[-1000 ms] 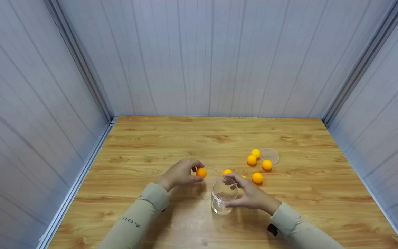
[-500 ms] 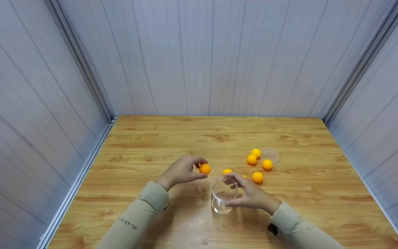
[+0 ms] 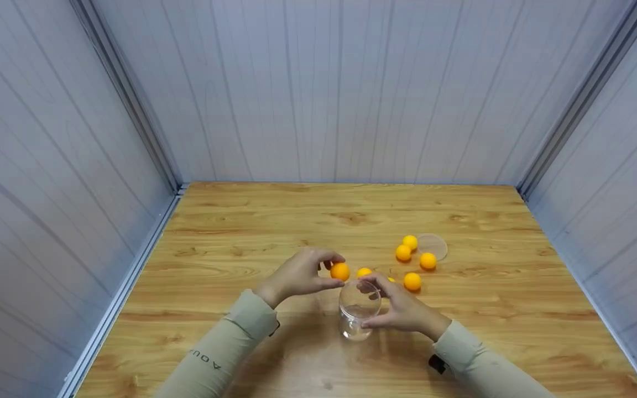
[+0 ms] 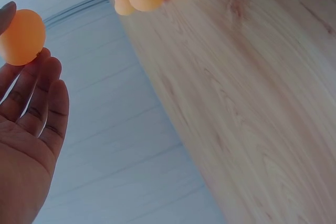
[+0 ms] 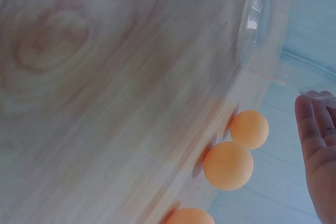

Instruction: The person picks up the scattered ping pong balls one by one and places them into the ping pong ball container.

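My left hand (image 3: 302, 273) pinches an orange ball (image 3: 340, 271) between thumb and fingers, just left of and above the rim of a clear jar (image 3: 358, 309). In the left wrist view the same ball (image 4: 21, 36) sits at my fingertips (image 4: 44, 59). My right hand (image 3: 401, 310) grips the jar from its right side as it stands upright on the wooden table (image 3: 274, 221). In the right wrist view the jar (image 5: 262, 19) shows at the top, my fingers (image 5: 315, 129) at the right edge.
Several loose orange balls (image 3: 412, 281) lie on the table behind and right of the jar, with a clear round lid (image 3: 433, 246) beside them. Another ball (image 3: 364, 272) sits just behind the jar. Grey panelled walls close in three sides.
My left hand has carried the orange ball to the right, from well left of the jar to close by its rim. The right hand and the jar have stayed put.
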A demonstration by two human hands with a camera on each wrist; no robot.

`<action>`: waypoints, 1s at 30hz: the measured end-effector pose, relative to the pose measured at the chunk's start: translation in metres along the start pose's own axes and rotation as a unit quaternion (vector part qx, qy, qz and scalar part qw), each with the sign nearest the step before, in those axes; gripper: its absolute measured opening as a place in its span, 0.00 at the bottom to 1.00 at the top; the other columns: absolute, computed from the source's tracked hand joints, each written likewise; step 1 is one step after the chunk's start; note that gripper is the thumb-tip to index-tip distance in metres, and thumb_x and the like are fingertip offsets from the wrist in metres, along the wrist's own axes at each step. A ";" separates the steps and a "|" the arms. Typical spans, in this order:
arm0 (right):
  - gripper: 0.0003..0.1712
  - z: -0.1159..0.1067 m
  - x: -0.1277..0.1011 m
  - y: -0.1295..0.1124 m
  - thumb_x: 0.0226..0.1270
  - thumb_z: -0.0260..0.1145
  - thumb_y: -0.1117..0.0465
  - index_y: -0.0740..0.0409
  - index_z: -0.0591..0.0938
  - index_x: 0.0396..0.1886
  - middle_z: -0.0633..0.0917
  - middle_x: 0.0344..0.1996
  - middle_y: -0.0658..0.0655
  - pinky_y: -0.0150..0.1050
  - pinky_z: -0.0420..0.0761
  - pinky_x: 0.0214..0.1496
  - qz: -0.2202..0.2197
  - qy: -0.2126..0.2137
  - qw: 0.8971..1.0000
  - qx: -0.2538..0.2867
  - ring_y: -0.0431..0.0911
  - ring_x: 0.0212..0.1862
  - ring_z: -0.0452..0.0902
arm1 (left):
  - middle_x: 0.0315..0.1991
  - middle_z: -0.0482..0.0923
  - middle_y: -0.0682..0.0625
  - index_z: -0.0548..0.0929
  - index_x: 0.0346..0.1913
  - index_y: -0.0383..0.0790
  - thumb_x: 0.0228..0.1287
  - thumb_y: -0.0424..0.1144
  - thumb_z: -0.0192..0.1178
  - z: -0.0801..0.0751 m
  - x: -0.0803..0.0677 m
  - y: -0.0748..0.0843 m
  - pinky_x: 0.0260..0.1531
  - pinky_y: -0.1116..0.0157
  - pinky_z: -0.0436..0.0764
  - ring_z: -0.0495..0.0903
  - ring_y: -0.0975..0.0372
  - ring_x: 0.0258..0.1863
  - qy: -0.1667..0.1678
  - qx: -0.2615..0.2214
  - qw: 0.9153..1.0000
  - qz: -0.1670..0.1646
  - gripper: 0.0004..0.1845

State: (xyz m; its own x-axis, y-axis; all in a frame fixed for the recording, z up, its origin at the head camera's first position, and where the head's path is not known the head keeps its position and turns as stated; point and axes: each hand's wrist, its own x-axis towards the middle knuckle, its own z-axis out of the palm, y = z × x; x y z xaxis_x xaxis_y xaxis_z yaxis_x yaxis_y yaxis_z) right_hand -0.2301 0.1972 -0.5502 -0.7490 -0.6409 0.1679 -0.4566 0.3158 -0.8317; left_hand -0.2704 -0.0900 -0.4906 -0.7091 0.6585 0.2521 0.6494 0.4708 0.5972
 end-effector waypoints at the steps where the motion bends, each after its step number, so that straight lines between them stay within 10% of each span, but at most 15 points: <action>1: 0.49 0.000 0.000 0.000 0.60 0.86 0.52 0.65 0.70 0.73 0.82 0.67 0.72 0.67 0.79 0.72 0.002 0.000 1.000 -0.001 0.66 0.69 0.80 | 0.50 0.91 0.48 0.90 0.56 0.38 0.67 0.41 0.78 0.000 0.001 0.002 0.49 0.56 0.88 0.86 0.56 0.47 -0.001 -0.002 1.000 0.003 0.18; 30: 0.45 0.001 -0.001 0.000 0.59 0.87 0.56 0.54 0.72 0.71 0.81 0.69 0.56 0.62 0.79 0.74 0.004 0.006 1.000 -0.006 0.51 0.68 0.79 | 0.49 0.90 0.50 0.90 0.54 0.39 0.63 0.38 0.81 0.027 0.005 0.018 0.58 0.53 0.87 0.84 0.63 0.49 -0.060 -0.024 0.998 0.026 0.18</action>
State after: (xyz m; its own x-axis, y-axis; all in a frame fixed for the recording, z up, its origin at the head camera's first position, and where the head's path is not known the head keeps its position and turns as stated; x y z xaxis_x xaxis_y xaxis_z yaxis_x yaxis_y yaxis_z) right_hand -0.2290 0.1972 -0.5505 -0.7582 -0.6301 0.1676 -0.4566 0.3295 -0.8264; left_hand -0.2544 -0.0622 -0.4991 -0.6349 0.7483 0.1923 0.6688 0.4078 0.6216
